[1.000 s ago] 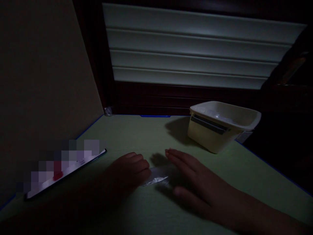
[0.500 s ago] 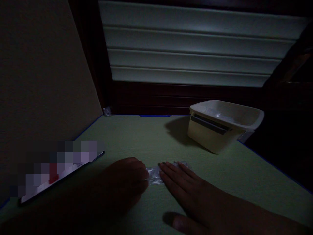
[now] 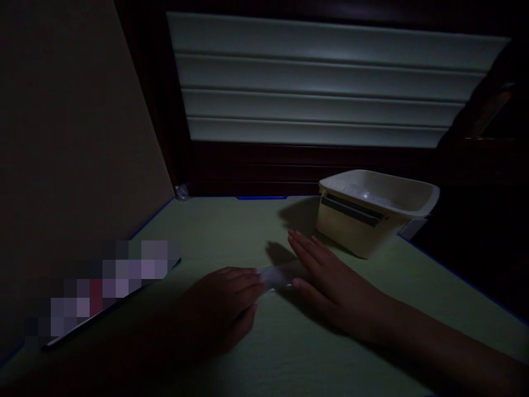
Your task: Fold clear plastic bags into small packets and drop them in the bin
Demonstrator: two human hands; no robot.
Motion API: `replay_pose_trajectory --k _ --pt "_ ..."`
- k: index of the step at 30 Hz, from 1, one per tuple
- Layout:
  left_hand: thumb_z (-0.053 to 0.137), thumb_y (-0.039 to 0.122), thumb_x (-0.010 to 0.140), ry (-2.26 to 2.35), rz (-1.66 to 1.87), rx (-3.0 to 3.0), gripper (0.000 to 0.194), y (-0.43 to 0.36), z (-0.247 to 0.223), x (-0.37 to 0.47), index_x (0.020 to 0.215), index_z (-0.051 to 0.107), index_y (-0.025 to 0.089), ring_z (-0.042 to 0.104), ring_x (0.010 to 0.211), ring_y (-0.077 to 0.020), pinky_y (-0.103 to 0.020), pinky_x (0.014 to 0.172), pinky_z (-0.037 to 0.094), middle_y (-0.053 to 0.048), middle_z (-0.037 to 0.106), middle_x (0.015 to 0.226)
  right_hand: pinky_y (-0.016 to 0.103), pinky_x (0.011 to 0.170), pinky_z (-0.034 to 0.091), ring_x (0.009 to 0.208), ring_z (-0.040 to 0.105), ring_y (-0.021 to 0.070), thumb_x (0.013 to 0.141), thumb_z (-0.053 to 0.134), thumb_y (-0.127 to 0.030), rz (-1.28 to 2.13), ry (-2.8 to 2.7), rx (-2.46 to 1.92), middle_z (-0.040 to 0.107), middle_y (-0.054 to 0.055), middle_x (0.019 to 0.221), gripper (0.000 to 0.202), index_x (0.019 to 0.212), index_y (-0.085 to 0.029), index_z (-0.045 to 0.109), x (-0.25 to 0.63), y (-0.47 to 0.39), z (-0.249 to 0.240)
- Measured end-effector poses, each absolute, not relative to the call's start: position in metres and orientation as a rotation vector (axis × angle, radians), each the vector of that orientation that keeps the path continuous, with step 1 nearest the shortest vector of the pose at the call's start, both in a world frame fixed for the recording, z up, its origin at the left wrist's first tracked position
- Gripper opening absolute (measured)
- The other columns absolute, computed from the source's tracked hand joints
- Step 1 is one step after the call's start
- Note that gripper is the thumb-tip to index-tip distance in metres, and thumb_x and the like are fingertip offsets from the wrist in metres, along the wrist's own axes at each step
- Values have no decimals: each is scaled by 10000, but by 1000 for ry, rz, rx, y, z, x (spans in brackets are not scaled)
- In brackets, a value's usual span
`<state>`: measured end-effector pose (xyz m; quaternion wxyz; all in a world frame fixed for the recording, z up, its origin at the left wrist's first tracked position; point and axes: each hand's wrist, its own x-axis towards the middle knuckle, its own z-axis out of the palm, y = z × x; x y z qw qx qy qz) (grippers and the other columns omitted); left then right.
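The left hand (image 3: 223,309) is pinching a clear plastic wrapper (image 3: 278,275) at its fingertips; the right hand (image 3: 330,281) is lying flat, fingers spread, pressing the wrapper's other end.

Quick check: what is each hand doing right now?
Left hand: fingertips pinch one end of the clear plastic piece on the green mat.
Right hand: open and flat, pressing on the same piece.

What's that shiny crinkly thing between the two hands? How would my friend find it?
Start at the green mat and find the cream tub at its back right. Nearer, two hands meet. The small clear wrapper lies flat between the left hand and right hand, the only glinting see-through thing there.
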<state>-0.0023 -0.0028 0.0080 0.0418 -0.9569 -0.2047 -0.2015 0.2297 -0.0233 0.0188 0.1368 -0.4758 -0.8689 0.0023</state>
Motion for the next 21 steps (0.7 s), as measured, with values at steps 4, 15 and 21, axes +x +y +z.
replay_pose_trajectory --k 4,15,21 --pt "397 129 819 -581 -627 -2880 260 -4 12 0 976 601 91 577 966 -215 -340 845 478 -130 641 1010 484 1060 187 1333 125 268 900 275 -501 149 -2680 -1235 163 208 1437 698 1385 -5 197 210 -27 25" --pt "396 133 824 -579 -615 -2876 265 -4 11 2 972 608 73 578 986 -215 -331 851 480 -144 646 1015 471 1071 147 1329 108 279 875 303 -547 365 -2762 -1235 146 210 1435 732 1386 -30 208 202 -33 20" --pt "392 120 819 -563 -637 -2866 253 -5 12 2 942 610 76 591 958 -207 -323 854 474 -146 650 1000 448 1077 141 1331 103 265 879 263 -560 373 -2774 -1242 141 206 1438 741 1387 -25 193 202 -32 22"
